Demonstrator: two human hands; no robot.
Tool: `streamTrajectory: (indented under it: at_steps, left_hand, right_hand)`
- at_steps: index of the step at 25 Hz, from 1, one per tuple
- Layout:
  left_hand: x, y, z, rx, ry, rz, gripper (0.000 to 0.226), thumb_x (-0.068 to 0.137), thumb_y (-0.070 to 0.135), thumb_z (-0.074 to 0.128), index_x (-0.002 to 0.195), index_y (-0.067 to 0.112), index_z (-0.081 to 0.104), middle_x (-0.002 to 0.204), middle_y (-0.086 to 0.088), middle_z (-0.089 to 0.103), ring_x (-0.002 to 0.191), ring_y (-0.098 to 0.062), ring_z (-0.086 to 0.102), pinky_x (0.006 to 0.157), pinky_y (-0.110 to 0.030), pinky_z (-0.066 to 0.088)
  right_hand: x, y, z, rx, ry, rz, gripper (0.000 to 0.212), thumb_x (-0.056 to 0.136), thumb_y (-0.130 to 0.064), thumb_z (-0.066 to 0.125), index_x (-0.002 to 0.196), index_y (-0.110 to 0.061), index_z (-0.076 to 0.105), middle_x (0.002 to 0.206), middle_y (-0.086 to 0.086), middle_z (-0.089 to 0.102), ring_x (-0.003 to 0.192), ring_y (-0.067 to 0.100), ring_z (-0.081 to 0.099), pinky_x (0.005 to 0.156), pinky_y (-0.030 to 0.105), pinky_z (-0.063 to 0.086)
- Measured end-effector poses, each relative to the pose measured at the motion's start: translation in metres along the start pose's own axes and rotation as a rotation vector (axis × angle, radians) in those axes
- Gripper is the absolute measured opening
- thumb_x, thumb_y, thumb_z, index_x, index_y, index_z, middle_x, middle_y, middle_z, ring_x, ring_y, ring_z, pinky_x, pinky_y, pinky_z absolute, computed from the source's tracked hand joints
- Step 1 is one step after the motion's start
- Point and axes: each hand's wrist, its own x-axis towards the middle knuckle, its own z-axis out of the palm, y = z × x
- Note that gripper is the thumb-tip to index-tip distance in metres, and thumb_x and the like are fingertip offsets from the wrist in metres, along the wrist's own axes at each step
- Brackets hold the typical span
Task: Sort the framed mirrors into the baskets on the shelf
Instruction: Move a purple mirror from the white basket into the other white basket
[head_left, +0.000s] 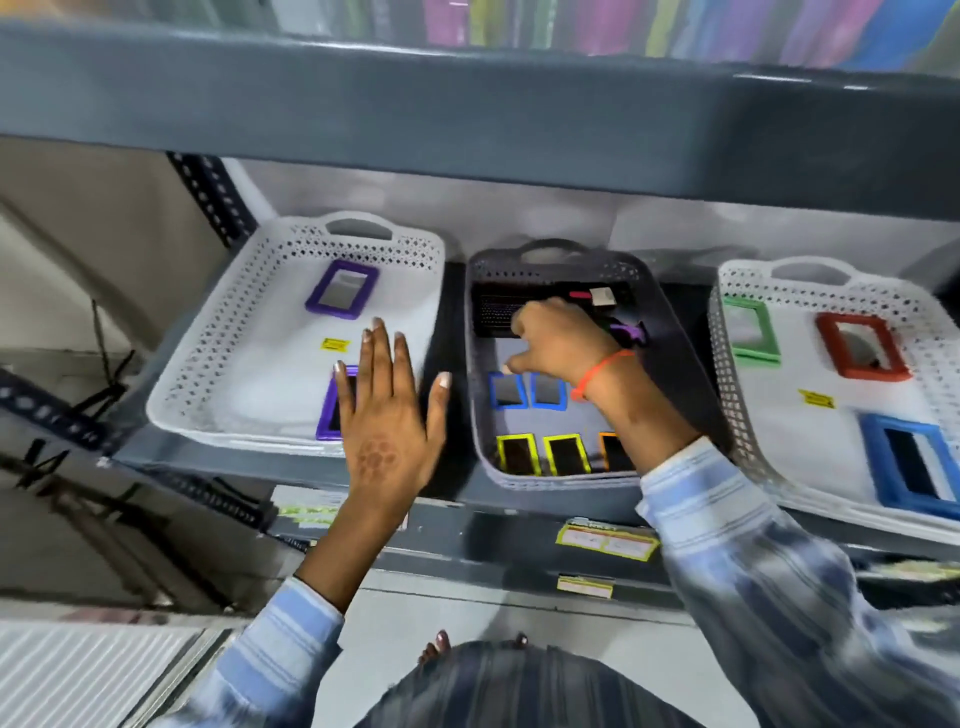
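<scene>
Two blue-framed mirrors (525, 391) in grey basket (691, 358); right hand (563, 338) grip unclear; left hand (392, 415) splayed, empty.

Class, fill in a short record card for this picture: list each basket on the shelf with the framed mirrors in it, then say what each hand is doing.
left white basket: two purple mirrors
middle grey basket: two blue mirrors, two yellow mirrors, one orange mirror partly hidden by the arm, dark items at the back
right white basket: green mirror, red mirror, large blue mirror
left hand: open, fingers spread, over the left basket's near right corner
right hand: reaching into the grey basket; grip unclear
</scene>
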Motion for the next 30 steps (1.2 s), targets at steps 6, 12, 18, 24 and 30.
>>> streamTrajectory:
  at_steps: [6,12,18,24,30]
  left_hand:
    - [-0.009,-0.08,-0.024,0.133,0.052,-0.227,0.071,0.092,0.051,0.019,0.143,0.002,0.029,0.154,-0.015,0.024,0.143,-0.024,0.017,0.115,-0.045,0.002]
    - [-0.017,-0.106,-0.032,0.154,0.038,-0.308,0.067,0.094,0.047,0.016,0.145,0.004,0.023,0.155,-0.014,0.021,0.143,-0.024,0.016,0.116,-0.046,0.001]
    - [-0.016,-0.106,-0.029,0.137,0.025,-0.308,0.07,0.093,0.05,0.013,0.146,0.005,0.02,0.156,-0.013,0.019,0.143,-0.024,0.015,0.116,-0.046,0.001]
    - [-0.009,-0.084,-0.031,0.095,0.115,-0.256,0.066,0.096,0.046,0.024,0.147,0.005,0.017,0.156,-0.015,0.014,0.144,-0.024,0.008,0.116,-0.047,0.004]
    - [0.002,0.006,-0.016,-0.025,0.059,-0.021,0.067,0.095,0.045,0.027,0.147,0.004,0.015,0.157,-0.017,0.011,0.145,-0.025,0.008,0.116,-0.047,0.004]
  right_hand:
    - [0.042,-0.096,0.034,0.11,0.024,-0.245,0.04,0.081,-0.029,0.067,0.11,-0.001,0.062,0.119,0.02,0.064,0.114,0.036,0.058,0.095,0.039,0.05]
    - [0.047,-0.15,0.079,0.018,-0.088,-0.212,0.066,0.081,-0.055,0.059,0.115,0.001,0.061,0.124,0.026,0.061,0.117,0.036,0.054,0.1,0.038,0.043]
    - [0.052,-0.152,0.09,-0.051,-0.077,-0.194,0.056,0.077,-0.041,0.067,0.116,-0.002,0.061,0.122,0.02,0.064,0.114,0.036,0.056,0.099,0.038,0.044]
    - [0.038,-0.133,0.051,0.143,0.203,-0.091,0.074,0.068,-0.039,0.074,0.122,0.006,0.049,0.121,0.026,0.057,0.115,0.037,0.049,0.102,0.042,0.039]
    - [0.008,-0.041,0.015,0.152,0.242,0.179,0.07,0.07,-0.037,0.075,0.122,0.003,0.052,0.127,0.026,0.054,0.12,0.038,0.047,0.102,0.04,0.042]
